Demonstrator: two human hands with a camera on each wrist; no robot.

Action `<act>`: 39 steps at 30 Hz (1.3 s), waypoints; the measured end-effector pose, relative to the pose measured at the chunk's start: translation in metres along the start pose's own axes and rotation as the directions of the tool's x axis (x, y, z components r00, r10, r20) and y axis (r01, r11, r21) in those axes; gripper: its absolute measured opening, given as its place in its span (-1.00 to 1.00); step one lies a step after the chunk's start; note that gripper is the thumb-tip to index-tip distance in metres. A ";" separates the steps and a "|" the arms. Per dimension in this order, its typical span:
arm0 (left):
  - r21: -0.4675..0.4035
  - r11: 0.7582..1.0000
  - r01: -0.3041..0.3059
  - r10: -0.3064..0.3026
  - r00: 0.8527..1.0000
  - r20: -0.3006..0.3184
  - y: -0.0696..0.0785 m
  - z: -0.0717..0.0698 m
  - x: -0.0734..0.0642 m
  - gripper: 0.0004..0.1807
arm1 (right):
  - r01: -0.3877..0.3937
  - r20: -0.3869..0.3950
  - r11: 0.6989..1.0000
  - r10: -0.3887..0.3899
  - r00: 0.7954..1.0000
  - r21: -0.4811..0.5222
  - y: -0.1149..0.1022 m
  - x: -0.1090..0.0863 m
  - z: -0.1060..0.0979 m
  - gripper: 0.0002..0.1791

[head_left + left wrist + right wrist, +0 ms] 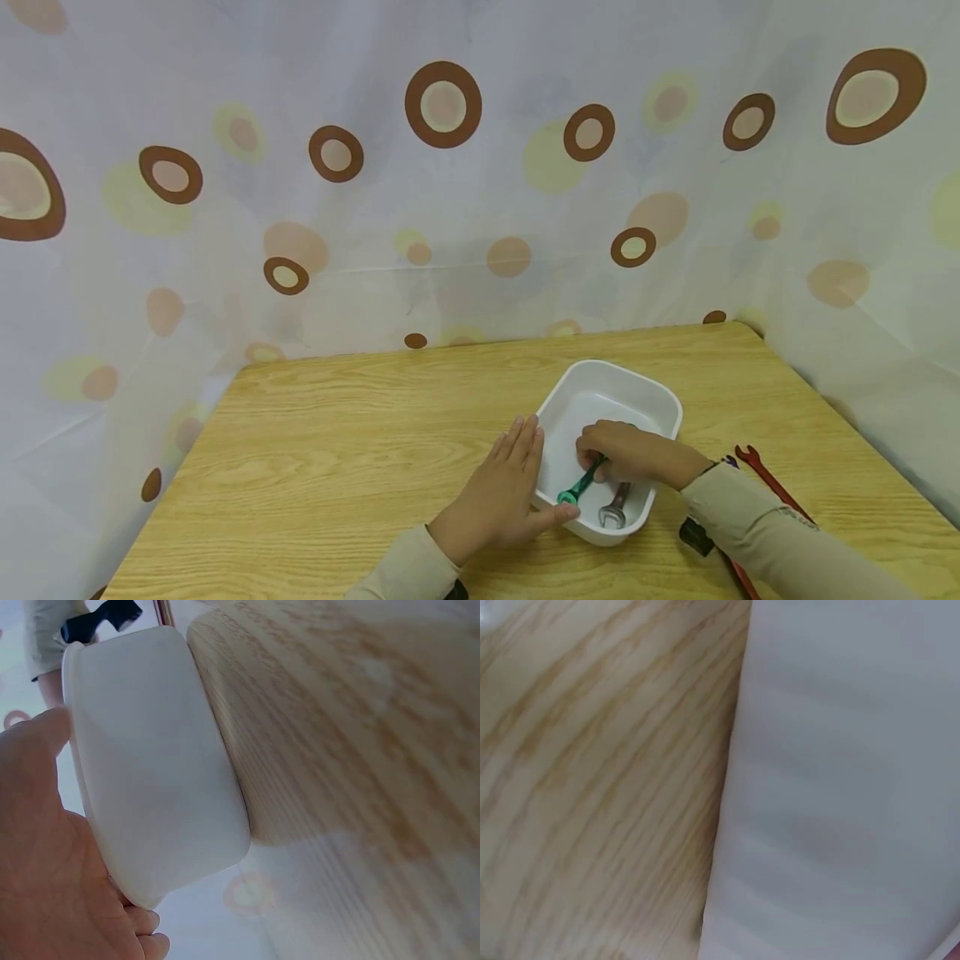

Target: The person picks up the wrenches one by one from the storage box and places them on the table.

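Note:
A white rectangular tub point(607, 372) stands on the wooden table, right of the middle. My left hand point(498, 487) lies along its left side, fingers straight against the outer wall and thumb over the near rim; the left wrist view shows this hand point(56, 847) beside the tub's wall point(150, 750). Inside the tub, my right hand point(622, 450) grips a green wrench point(581, 485) by its upper part, its lower end near the front left corner. Next to that lies a silver wrench point(613, 512), partly hidden under the right hand.
A red wrench point(776, 483) lies on the table point(337, 458) right of the tub. Beneath the right forearm, a red tool point(742, 577) and a bluish tip point(731, 461) show partly. A patterned curtain point(480, 192) hangs behind the table. Only the tub's outside point(840, 780) and tabletop fill the right wrist view.

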State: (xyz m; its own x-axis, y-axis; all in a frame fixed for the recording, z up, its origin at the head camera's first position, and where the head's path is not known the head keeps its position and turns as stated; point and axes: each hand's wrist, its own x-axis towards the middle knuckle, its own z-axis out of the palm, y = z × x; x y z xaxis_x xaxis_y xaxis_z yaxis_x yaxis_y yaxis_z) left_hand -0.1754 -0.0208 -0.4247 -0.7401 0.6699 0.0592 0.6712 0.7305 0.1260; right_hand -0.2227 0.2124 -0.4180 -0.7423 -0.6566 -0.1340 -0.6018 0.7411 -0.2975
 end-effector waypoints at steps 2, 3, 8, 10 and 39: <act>-0.005 1.000 -0.001 0.001 1.000 0.002 0.000 0.000 0.000 0.13 | 0.000 0.006 1.000 0.000 1.000 0.009 0.000 0.000 -0.001 -0.77; -0.006 1.000 -0.003 0.003 1.000 0.002 0.001 0.000 0.000 0.13 | 0.006 0.007 1.000 -0.006 1.000 0.012 0.000 -0.001 -0.001 -0.77; 0.008 1.000 -0.010 0.010 1.000 -0.004 0.001 0.000 0.001 0.12 | 0.042 -0.003 0.999 -0.042 0.999 0.026 -0.002 -0.003 -0.007 -0.79; 0.008 1.000 -0.010 0.010 1.000 -0.005 0.001 -0.001 0.001 0.12 | 0.058 -0.007 0.998 -0.058 0.998 0.032 -0.003 -0.003 -0.009 -0.80; -0.016 1.000 0.017 -0.017 1.000 0.018 0.001 0.000 0.001 0.14 | 0.174 -0.157 0.985 -0.173 0.972 -0.009 0.003 -0.007 -0.026 -0.81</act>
State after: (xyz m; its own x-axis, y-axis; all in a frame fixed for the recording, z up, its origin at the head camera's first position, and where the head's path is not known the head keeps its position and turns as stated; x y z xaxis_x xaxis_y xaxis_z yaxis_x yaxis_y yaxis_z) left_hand -0.1760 -0.0195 -0.4243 -0.7505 0.6597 0.0390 0.6576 0.7397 0.1427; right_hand -0.2270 0.2230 -0.3935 -0.6639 -0.7446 0.0693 -0.7243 0.6171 -0.3075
